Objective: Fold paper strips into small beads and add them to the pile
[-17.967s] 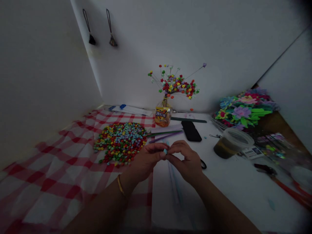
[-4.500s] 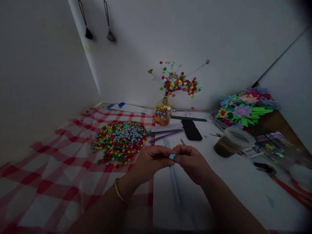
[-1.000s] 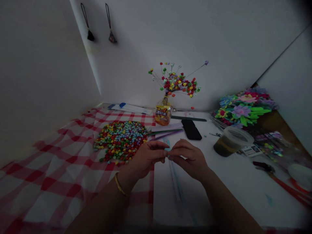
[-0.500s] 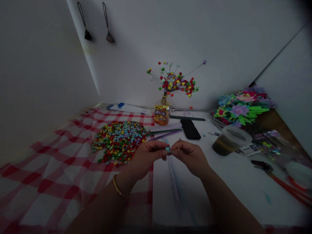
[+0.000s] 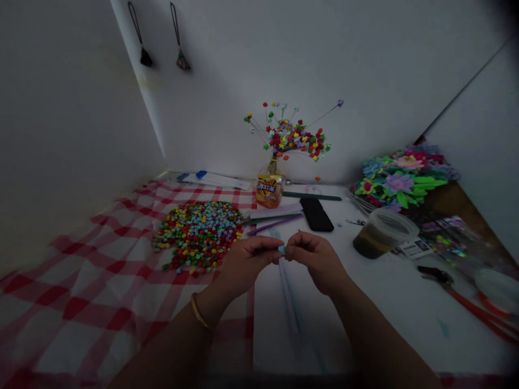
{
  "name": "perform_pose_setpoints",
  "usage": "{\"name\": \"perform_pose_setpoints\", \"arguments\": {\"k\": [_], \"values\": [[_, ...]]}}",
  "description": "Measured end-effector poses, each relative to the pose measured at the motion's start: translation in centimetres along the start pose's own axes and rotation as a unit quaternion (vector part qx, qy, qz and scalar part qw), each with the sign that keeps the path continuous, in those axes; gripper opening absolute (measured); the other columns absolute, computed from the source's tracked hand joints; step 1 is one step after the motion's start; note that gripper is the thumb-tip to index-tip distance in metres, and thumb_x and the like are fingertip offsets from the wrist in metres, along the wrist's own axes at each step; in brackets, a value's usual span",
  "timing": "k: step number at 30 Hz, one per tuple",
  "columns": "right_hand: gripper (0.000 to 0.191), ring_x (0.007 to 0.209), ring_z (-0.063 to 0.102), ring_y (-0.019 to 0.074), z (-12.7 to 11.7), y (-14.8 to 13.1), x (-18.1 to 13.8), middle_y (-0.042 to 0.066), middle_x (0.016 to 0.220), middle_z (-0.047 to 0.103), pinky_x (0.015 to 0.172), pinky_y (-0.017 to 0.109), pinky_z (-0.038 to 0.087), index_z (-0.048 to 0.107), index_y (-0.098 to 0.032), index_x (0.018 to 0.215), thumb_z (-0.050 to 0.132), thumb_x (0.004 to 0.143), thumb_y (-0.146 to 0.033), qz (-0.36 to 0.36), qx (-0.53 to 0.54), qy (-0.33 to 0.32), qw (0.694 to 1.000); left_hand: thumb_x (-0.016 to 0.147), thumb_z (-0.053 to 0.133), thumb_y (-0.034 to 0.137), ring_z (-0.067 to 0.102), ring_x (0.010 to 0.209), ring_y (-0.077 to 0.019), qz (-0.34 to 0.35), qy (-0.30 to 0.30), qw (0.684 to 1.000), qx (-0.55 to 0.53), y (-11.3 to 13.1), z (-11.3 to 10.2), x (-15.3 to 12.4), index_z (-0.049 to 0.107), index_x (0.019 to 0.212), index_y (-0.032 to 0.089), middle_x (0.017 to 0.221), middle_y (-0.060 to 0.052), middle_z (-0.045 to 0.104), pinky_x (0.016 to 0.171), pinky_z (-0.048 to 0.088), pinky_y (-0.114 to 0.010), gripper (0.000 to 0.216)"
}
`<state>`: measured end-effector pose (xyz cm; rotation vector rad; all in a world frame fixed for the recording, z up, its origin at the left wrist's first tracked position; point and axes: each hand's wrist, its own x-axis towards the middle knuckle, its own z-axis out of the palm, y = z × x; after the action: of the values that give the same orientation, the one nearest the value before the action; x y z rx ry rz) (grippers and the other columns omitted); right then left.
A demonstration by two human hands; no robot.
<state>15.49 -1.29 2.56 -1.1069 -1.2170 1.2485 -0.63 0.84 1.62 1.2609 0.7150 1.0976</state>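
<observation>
Both hands closed in vs. 1 s ago: left hand (image 5: 247, 263) and right hand (image 5: 314, 259) fingertips now pinch the tiny blue paper piece (image 5: 281, 248) together. Grip shut on it both sides; folding looks near done.

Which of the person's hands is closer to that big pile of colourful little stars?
Left. The left hand sits just beside the star pile; the right hand is farther off, beyond the left.

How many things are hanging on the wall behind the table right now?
2. The left hanging item and the right hanging item hang side by side on cords, high on the wall, above the checked cloth. Others could lie beyond the frame.
</observation>
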Motion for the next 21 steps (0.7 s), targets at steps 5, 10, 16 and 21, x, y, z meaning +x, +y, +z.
{"name": "perform_pose_setpoints", "arguments": {"k": [5, 10, 16, 21], "values": [[0.01, 0.057, 0.048, 0.0105, -0.03, 0.17, 0.08, -0.002, 0.059, 0.057, 0.056, 0.025, 0.038, 0.06, -0.016, 0.063, 0.068, 0.061, -0.022, 0.001, -0.007, 0.005, 1.0, 0.063, 0.071, 0.016, 0.06, 0.061, -0.0133, 0.005, 0.011, 1.0, 0.012, -0.3, -0.05, 0.04, 0.072, 0.079, 0.017, 0.068, -0.002, 0.068, 0.061, 0.05, -0.026, 0.016], [0.012, 0.056, 0.049, 0.0107, 0.05, 0.18, 0.12, -0.002, 0.058, 0.057, 0.056, 0.026, 0.039, 0.06, -0.016, 0.063, 0.069, 0.063, -0.025, -0.007, -0.023, 0.012, 1.0, 0.063, 0.072, 0.017, 0.06, 0.062, -0.0134, 0.006, 0.002, 1.0, 0.006, -0.33, -0.09, 0.09, 0.073, 0.078, 0.018, 0.067, -0.002, 0.068, 0.061, 0.05, -0.026, 0.016], [0.007, 0.065, 0.055, 0.0141, -0.13, 0.1, -0.21, 0.0, 0.068, 0.062, 0.063, 0.029, 0.043, 0.066, -0.02, 0.072, 0.067, 0.072, -0.027, -0.159, -0.177, 0.035, 0.971, 0.064, 0.073, 0.016, 0.058, 0.06, -0.0106, -0.011, -0.011, 0.999, -0.029, -0.36, -0.27, 0.21, 0.072, 0.078, 0.017, 0.066, 0.0, 0.067, 0.061, 0.047, -0.023, 0.015], [0.013, 0.078, 0.058, 0.0167, -0.27, 0.52, -0.45, 0.003, 0.084, 0.063, 0.069, 0.03, 0.045, 0.069, -0.027, 0.087, 0.063, 0.078, -0.021, -0.299, -0.252, 0.024, 0.92, 0.066, 0.073, 0.017, 0.057, 0.06, -0.0088, -0.023, -0.035, 0.992, -0.12, -0.79, -0.51, 0.19, 0.072, 0.082, 0.019, 0.065, 0.001, 0.066, 0.062, 0.045, -0.021, 0.016]]}}
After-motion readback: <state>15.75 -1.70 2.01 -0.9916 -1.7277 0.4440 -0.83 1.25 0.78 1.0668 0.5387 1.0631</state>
